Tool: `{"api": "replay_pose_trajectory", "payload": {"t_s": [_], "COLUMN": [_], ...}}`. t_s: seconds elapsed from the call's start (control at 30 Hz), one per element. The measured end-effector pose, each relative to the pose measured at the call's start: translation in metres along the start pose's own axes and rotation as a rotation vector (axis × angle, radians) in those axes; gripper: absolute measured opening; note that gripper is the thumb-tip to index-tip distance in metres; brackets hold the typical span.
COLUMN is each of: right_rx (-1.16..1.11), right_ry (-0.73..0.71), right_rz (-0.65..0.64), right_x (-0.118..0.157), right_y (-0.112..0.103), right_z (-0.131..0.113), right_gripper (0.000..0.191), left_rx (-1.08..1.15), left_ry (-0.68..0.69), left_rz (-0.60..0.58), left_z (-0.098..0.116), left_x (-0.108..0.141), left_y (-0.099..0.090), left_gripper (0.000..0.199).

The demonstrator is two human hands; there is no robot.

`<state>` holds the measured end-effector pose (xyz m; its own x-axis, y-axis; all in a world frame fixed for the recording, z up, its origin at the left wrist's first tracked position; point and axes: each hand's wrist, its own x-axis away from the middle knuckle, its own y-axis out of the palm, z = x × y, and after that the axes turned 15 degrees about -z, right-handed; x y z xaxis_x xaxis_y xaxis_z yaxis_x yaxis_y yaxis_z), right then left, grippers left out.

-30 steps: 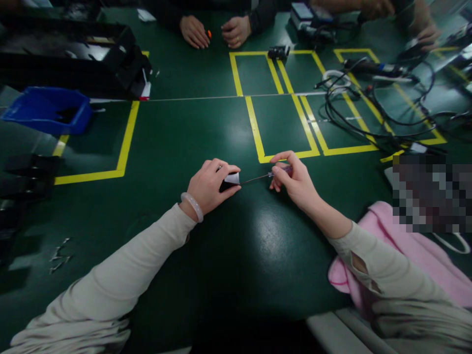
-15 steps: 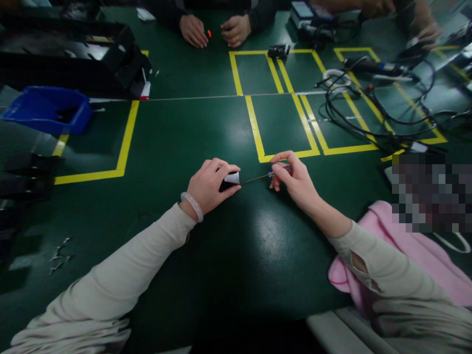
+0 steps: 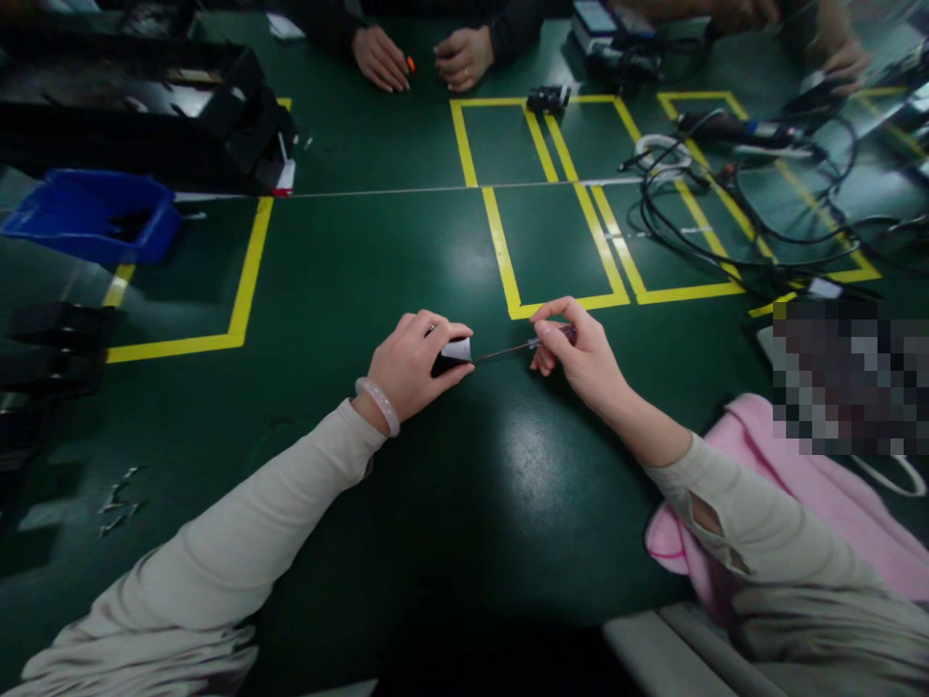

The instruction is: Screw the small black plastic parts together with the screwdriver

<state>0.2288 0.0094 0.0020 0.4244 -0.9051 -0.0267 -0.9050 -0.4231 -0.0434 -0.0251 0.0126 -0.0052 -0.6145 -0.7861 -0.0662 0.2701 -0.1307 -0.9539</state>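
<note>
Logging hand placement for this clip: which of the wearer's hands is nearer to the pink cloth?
The right. The right hand is up and left of the pink cloth; the left hand is farther left, around a small black part.

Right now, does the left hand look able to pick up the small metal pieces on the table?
Probably not without letting go first: the left hand grips a small black part. Nothing visible covers the small metal pieces, though.

We see a smooth, glossy green tabletop (image 3: 406,503). Our screwdriver (image 3: 555,338) has a thin metal shaft; the pink cloth (image 3: 755,436) looks matt.
</note>
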Motion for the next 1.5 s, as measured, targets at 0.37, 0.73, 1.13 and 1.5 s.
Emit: {"api": "replay_pose_trajectory", "payload": {"t_s": [0.37, 0.73, 1.13, 1.5], "right_rx": [-0.020, -0.051, -0.049, -0.039], "right_ry": [-0.021, -0.007, -0.015, 0.014], "right_rz": [-0.003, 0.000, 0.005, -0.004], "right_x": [0.0003, 0.0002, -0.0003, -0.0003], "right_y": [-0.0002, -0.0004, -0.0006, -0.0004], "right_z": [0.0007, 0.0005, 0.0028, 0.0009], "right_gripper": [0.026, 0.030, 0.025, 0.026], "left_rx": [-0.003, -0.001, -0.004, -0.004], "left_ry": [0.002, 0.003, 0.003, 0.014], "left_rz": [0.000, 0.007, 0.005, 0.020], "left_z": [-0.0001, -0.0003, -0.0005, -0.0002], "left_x": [-0.0001, 0.0002, -0.0003, 0.0001], "left_y": [-0.0001, 0.0009, 0.0003, 0.0012], "left_gripper": [0.035, 0.035, 0.035, 0.035]}}
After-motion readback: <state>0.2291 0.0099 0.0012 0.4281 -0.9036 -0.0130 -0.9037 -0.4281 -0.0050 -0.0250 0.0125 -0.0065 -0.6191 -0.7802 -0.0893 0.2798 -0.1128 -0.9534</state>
